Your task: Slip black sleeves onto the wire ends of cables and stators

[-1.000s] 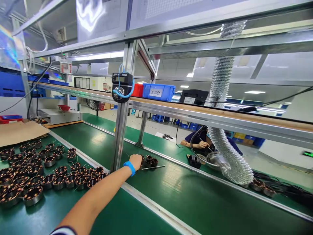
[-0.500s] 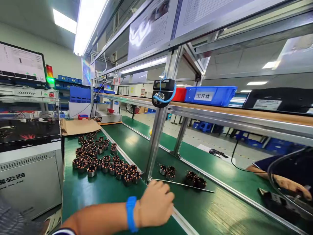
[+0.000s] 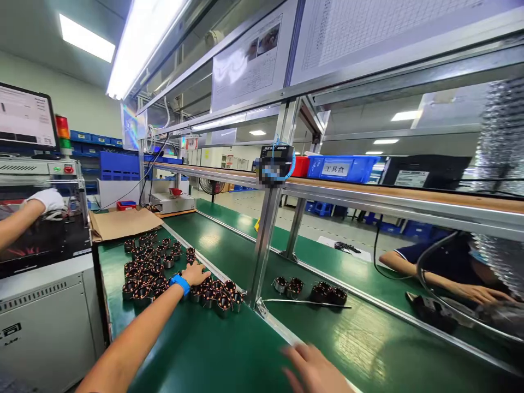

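Note:
Copper-wound motor stators (image 3: 143, 267) stand clustered on the green bench mat (image 3: 196, 349). My left hand (image 3: 195, 274), with a blue wristband (image 3: 180, 284), reaches over the right part of this cluster. Its fingers are spread among the stators, and no stator shows lifted in it. The palm side is hidden. Low in the view, my right hand (image 3: 313, 371) hovers over the mat near the metal rail, fingers apart and blurred, with nothing visible in it. Beyond the rail lie a few more stators (image 3: 295, 286) and a thin metal rod (image 3: 307, 303).
An aluminium post (image 3: 266, 245) rises from the rail and carries a small meter (image 3: 277, 161). Cardboard (image 3: 125, 222) lies at the bench's far end. A co-worker's white-gloved hand (image 3: 48, 201) is at the left machine. Another person's hand (image 3: 477, 292) rests beyond the shelf.
My left hand has moved from beside the post, away and leftward, onto the stators. My right hand has come into view. A co-worker's gloved hand has appeared at the left.

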A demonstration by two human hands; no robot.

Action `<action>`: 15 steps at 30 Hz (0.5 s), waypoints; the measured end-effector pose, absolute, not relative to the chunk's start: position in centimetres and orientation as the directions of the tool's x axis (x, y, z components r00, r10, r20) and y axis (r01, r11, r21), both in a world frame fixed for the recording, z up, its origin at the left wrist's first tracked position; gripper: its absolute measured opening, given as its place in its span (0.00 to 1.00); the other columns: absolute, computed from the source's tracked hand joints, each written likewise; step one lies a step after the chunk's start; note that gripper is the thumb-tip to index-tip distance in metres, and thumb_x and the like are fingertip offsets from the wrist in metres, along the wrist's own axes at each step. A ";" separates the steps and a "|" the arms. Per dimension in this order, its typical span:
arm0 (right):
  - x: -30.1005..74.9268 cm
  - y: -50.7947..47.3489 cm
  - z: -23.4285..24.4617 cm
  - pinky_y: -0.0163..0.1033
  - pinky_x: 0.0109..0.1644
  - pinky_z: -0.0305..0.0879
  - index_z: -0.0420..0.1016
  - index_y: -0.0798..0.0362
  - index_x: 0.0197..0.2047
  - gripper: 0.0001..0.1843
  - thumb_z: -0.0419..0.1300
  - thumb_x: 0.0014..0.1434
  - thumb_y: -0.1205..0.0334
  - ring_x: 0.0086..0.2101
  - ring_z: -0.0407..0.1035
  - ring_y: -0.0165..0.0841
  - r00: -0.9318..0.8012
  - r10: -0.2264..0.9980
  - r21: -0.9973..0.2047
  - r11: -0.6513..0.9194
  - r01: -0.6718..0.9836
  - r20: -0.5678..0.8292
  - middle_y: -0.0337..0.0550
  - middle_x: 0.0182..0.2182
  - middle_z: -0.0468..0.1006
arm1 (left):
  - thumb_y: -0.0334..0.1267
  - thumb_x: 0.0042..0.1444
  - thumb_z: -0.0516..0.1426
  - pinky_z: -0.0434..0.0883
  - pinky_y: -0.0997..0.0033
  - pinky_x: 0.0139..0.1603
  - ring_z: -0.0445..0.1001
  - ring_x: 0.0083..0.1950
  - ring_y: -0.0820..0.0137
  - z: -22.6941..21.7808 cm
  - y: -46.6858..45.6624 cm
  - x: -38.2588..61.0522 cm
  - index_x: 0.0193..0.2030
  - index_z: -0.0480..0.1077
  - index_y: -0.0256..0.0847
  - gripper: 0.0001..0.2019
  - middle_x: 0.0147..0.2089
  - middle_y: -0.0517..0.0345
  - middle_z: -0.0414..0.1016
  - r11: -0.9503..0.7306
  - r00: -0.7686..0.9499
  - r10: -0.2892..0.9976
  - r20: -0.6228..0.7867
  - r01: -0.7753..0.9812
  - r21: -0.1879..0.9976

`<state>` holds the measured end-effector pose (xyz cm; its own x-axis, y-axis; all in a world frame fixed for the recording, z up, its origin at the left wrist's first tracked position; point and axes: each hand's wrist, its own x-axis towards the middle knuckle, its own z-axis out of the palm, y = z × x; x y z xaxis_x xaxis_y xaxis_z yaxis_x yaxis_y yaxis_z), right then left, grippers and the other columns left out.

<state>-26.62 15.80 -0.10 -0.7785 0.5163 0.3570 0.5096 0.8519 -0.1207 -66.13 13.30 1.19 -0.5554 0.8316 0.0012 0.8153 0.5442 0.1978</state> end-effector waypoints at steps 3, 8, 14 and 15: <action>-37.4 15.9 3.1 0.43 0.59 0.69 0.76 0.45 0.59 0.19 0.61 0.65 0.58 0.54 0.74 0.42 -0.821 0.540 -0.276 0.831 0.483 0.186 0.46 0.53 0.79 | 0.45 0.67 0.59 0.74 0.48 0.56 0.74 0.57 0.57 -0.2 13.6 -65.9 0.60 0.69 0.39 0.19 0.61 0.47 0.71 0.531 -0.540 0.842 0.002 0.828 0.178; -47.5 17.0 4.1 0.58 0.60 0.69 0.69 0.52 0.63 0.25 0.64 0.66 0.56 0.58 0.69 0.47 -0.753 0.636 -0.266 0.765 0.587 0.166 0.51 0.61 0.71 | 0.46 0.67 0.59 0.72 0.46 0.58 0.72 0.59 0.56 -1.1 13.2 -65.2 0.60 0.69 0.39 0.19 0.62 0.47 0.70 0.543 -0.559 0.827 0.062 0.822 0.171; -48.0 18.3 1.0 0.58 0.55 0.72 0.70 0.50 0.63 0.25 0.64 0.66 0.52 0.55 0.71 0.47 -0.722 0.690 -0.301 0.699 0.649 0.046 0.49 0.59 0.73 | 0.48 0.68 0.58 0.69 0.45 0.60 0.69 0.62 0.54 -1.4 12.2 -63.8 0.58 0.70 0.39 0.18 0.63 0.47 0.68 0.552 -0.577 0.810 0.103 0.810 0.198; -47.8 18.2 0.6 0.60 0.55 0.72 0.70 0.49 0.63 0.26 0.64 0.65 0.51 0.56 0.71 0.50 -0.712 0.701 -0.311 0.685 0.659 0.033 0.50 0.60 0.73 | 0.48 0.68 0.58 0.69 0.46 0.60 0.69 0.62 0.54 -1.5 12.0 -63.3 0.57 0.70 0.39 0.18 0.63 0.47 0.69 0.546 -0.572 0.814 0.101 0.813 0.203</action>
